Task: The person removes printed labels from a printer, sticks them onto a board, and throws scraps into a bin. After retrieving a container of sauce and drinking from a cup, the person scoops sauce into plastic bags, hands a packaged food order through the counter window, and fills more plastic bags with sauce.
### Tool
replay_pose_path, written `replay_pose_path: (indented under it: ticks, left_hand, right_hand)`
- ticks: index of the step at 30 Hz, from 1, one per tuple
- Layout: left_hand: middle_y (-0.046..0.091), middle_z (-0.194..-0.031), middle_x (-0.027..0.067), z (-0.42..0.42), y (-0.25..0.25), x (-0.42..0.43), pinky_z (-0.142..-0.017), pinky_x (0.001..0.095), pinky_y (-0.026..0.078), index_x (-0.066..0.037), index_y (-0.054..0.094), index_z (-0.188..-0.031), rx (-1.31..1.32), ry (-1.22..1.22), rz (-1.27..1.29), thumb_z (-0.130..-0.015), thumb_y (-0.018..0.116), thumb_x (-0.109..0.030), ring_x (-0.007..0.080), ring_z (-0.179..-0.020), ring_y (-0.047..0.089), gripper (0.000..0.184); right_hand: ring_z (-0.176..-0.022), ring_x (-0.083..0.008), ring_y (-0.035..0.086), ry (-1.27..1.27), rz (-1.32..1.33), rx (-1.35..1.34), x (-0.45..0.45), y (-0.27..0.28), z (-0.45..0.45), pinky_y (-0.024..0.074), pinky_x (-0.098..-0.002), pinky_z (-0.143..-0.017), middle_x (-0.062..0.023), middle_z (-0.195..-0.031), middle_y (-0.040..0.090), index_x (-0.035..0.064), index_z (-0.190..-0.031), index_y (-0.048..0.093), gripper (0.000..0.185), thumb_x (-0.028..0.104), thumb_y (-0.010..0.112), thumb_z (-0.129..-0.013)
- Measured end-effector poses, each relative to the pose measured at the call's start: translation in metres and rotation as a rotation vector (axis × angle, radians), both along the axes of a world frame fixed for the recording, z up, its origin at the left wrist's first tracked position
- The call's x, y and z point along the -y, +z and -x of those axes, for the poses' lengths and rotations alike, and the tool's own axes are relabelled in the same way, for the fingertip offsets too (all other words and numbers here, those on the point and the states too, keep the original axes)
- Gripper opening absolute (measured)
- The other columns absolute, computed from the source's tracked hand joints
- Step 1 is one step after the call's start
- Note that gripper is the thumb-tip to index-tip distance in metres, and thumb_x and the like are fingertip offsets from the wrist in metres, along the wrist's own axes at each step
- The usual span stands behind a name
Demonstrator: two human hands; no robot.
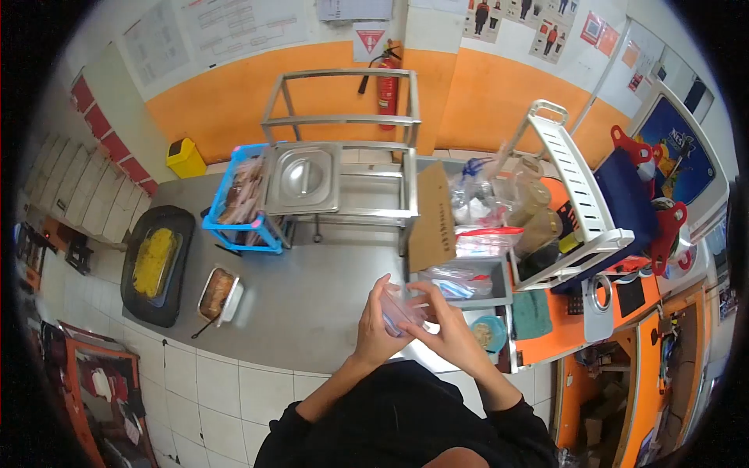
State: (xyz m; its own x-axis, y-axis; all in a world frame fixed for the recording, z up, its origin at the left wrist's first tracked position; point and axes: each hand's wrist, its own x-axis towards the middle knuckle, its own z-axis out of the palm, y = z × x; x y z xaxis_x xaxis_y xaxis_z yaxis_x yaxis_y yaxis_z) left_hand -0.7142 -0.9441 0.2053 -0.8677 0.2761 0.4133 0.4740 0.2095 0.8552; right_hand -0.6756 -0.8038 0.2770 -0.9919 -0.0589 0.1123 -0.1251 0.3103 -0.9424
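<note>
Between my two hands, above the steel table's front edge, is a clear plastic bag [399,310] with a pinkish tint. My left hand [376,329] has its fingers closed around the left side of the bag. On the other side, my right hand [446,331] grips it with curled fingers and thumb. What the bag contains, if anything, I cannot make out. Just beyond my right hand sits a grey bin [498,287] of flat plastic bags [459,282]. A turquoise bowl [499,331] with pale food in it stands right of that hand.
On the steel table [312,312] are a white food tray [232,303], a blue basket [273,243] and a metal rack [411,183] with a lidded steel pan [303,178]. A black tray [140,310] holds yellow food at left. A cardboard flap [434,218] and white shelf [569,171] rise at right.
</note>
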Motion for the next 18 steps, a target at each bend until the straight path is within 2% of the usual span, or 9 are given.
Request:
replay_pose_path:
  ticks: [2, 3, 6, 8, 10, 12, 14, 16, 18]
  left_hand:
    - [0.046, -0.119, 0.0184, 0.005, -0.005, 0.024, -0.082, 0.0395, 0.046, -0.001, 0.026, -0.133, -0.001, 0.023, -0.009, -0.056, 0.080, -0.013, 0.0321, -0.101, 0.052, 0.094]
    - [0.047, -0.119, 0.0183, 0.006, -0.007, 0.037, -0.085, 0.0400, 0.044, -0.001, 0.026, -0.133, 0.001, 0.038, -0.018, -0.057, 0.079, -0.012, 0.0322, -0.104, 0.051, 0.093]
    - [0.046, -0.119, 0.0172, 0.014, -0.008, 0.078, -0.090, 0.0402, 0.040, -0.002, 0.026, -0.132, -0.076, 0.031, 0.052, -0.059, 0.077, -0.012, 0.0325, -0.106, 0.048, 0.090]
    - [0.046, -0.118, 0.0164, 0.019, -0.009, 0.104, -0.091, 0.0405, 0.038, -0.002, 0.027, -0.130, -0.103, 0.013, 0.078, -0.059, 0.076, -0.011, 0.0324, -0.107, 0.047, 0.086]
    - [0.046, -0.117, 0.0156, 0.022, -0.011, 0.126, -0.092, 0.0408, 0.036, -0.003, 0.029, -0.128, -0.137, -0.001, 0.103, -0.060, 0.075, -0.011, 0.0323, -0.107, 0.046, 0.083]
    - [0.044, -0.116, 0.0159, 0.025, -0.014, 0.147, -0.092, 0.0426, 0.034, -0.004, 0.031, -0.124, -0.205, 0.018, 0.162, -0.060, 0.071, -0.006, 0.0331, -0.106, 0.044, 0.076]
    - [0.044, -0.116, 0.0164, 0.027, -0.015, 0.165, -0.091, 0.0443, 0.032, -0.004, 0.031, -0.122, -0.201, 0.034, 0.197, -0.060, 0.068, -0.003, 0.0336, -0.105, 0.043, 0.073]
    - [0.043, -0.116, 0.0169, 0.028, -0.018, 0.180, -0.091, 0.0460, 0.030, -0.005, 0.030, -0.120, -0.197, 0.042, 0.231, -0.059, 0.065, 0.000, 0.0340, -0.104, 0.041, 0.070]
    - [0.041, -0.111, 0.0184, 0.028, -0.026, 0.193, -0.088, 0.0448, 0.029, -0.003, 0.030, -0.116, -0.268, -0.010, 0.291, -0.056, 0.064, 0.001, 0.0348, -0.101, 0.040, 0.069]
  right_hand:
    - [-0.085, -0.0252, 0.062, 0.004, -0.119, -0.120, 0.027, 0.000, 0.004, 0.0512, -0.0338, -0.074, -0.0130, -0.097, 0.061, -0.0021, -0.106, 0.054, 0.028, 0.008, 0.064, -0.082]
    - [-0.087, -0.0246, 0.061, -0.002, -0.139, -0.109, 0.039, 0.002, 0.006, 0.0505, -0.0321, -0.073, -0.0130, -0.095, 0.060, -0.0014, -0.101, 0.058, 0.022, 0.004, 0.063, -0.080]
    - [-0.087, -0.0242, 0.061, -0.036, -0.227, -0.226, 0.073, -0.007, 0.016, 0.0495, -0.0311, -0.074, -0.0125, -0.097, 0.058, -0.0009, -0.092, 0.061, 0.014, 0.002, 0.063, -0.078]
    - [-0.087, -0.0249, 0.060, -0.026, -0.237, -0.192, 0.096, -0.010, 0.023, 0.0486, -0.0308, -0.073, -0.0118, -0.097, 0.057, 0.0002, -0.088, 0.064, 0.013, 0.001, 0.063, -0.076]
    - [-0.087, -0.0262, 0.060, 0.084, -0.305, -0.192, 0.117, -0.019, 0.030, 0.0487, -0.0324, -0.074, -0.0115, -0.097, 0.057, 0.0016, -0.091, 0.065, 0.018, 0.001, 0.065, -0.073]
    - [-0.086, -0.0266, 0.060, 0.088, -0.365, -0.185, 0.143, -0.020, 0.034, 0.0488, -0.0342, -0.074, -0.0102, -0.100, 0.056, 0.0040, -0.095, 0.066, 0.027, 0.004, 0.069, -0.068]
    - [-0.096, -0.0272, 0.055, -0.007, -0.567, -0.131, 0.168, -0.011, 0.034, 0.0493, -0.0366, -0.075, -0.0101, -0.110, 0.051, 0.0060, -0.098, 0.064, 0.035, 0.008, 0.071, -0.064]
    - [-0.096, -0.0261, 0.055, -0.035, -0.634, -0.176, 0.183, -0.019, 0.039, 0.0482, -0.0358, -0.076, -0.0094, -0.113, 0.051, 0.0051, -0.098, 0.066, 0.036, 0.009, 0.073, -0.062]
    - [-0.100, -0.0275, 0.053, 0.132, -0.715, -0.160, 0.196, -0.031, 0.045, 0.0465, -0.0369, -0.080, -0.0110, -0.112, 0.051, 0.0042, -0.097, 0.065, 0.036, 0.008, 0.073, -0.062]
